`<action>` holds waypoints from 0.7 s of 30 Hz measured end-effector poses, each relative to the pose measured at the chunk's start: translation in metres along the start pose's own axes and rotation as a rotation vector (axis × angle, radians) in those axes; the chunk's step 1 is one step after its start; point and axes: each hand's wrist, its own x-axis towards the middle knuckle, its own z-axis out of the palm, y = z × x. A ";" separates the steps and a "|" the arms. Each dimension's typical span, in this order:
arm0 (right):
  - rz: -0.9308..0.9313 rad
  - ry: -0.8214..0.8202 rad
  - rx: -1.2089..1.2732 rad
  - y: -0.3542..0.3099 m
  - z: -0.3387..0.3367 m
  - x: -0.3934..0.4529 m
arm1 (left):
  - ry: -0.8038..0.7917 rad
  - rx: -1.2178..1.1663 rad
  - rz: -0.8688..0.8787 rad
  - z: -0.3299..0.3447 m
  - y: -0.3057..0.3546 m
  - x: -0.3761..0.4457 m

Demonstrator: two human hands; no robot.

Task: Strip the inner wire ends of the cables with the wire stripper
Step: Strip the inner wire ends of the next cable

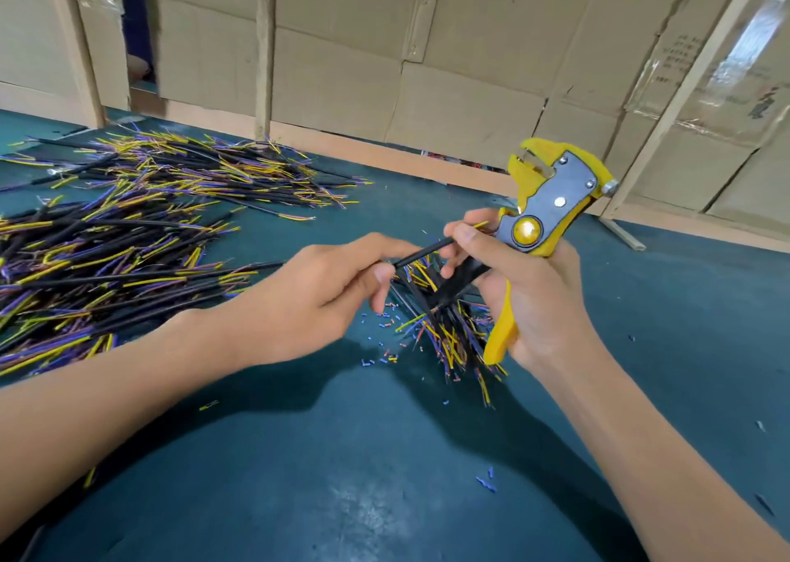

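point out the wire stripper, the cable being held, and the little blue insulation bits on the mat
wire stripper (551,196): head view, on its grey metal side plate.
held cable (421,253): head view, on the black sheath between the two hands.
blue insulation bits (487,482): head view, on the loose pieces near the right forearm.

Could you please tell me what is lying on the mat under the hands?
Under the hands a small heap of cables and scattered insulation bits lie on the mat. The right hand and stripper hide part of the heap.

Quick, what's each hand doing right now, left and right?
Left hand: pinches the black cable.
Right hand: grips the yellow wire stripper, fingertips also on the cable's end.
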 end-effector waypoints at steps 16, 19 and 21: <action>-0.025 0.135 0.201 -0.002 -0.006 0.009 | -0.039 -0.327 -0.346 -0.012 -0.004 0.008; 0.002 0.168 0.204 -0.003 -0.008 0.009 | -0.032 -0.677 -0.453 -0.013 -0.001 0.008; 0.019 0.154 0.189 -0.003 -0.009 0.009 | -0.030 -0.936 -0.527 -0.016 0.000 0.009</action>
